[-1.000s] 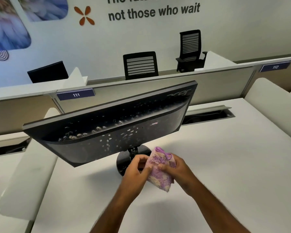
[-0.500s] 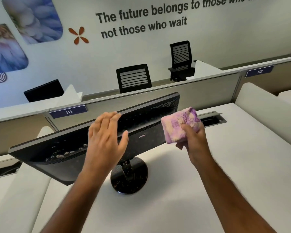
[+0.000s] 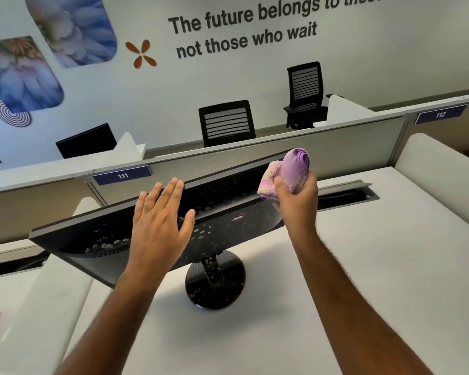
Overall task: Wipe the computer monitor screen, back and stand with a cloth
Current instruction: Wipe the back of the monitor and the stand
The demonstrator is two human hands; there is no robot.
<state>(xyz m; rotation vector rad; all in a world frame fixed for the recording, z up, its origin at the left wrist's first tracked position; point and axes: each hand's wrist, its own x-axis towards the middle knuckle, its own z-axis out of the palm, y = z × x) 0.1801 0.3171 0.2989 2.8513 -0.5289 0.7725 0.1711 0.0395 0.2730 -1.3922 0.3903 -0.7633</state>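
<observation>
Head view is showing the Acer monitor (image 3: pixel 157 234) back-side toward us on the desk (image 3: pixel 377 266); left hand (image 3: pixel 157 220), fingers spread, is reaching to brace its top edge; right hand (image 3: pixel 295 196) is gripping the bunched purple cloth (image 3: pixel 287 171) beside the upper corner; steadying firmly and sweeping lightly is advisable.

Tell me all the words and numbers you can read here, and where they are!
"The future belongs to those" on the wall; the line's end is cut off by the picture's edge.
"not those who wait" on the wall below it.
"111" on the blue plate on the divider.
"112" on the second blue plate.
No lettering is readable on the monitor.
</observation>
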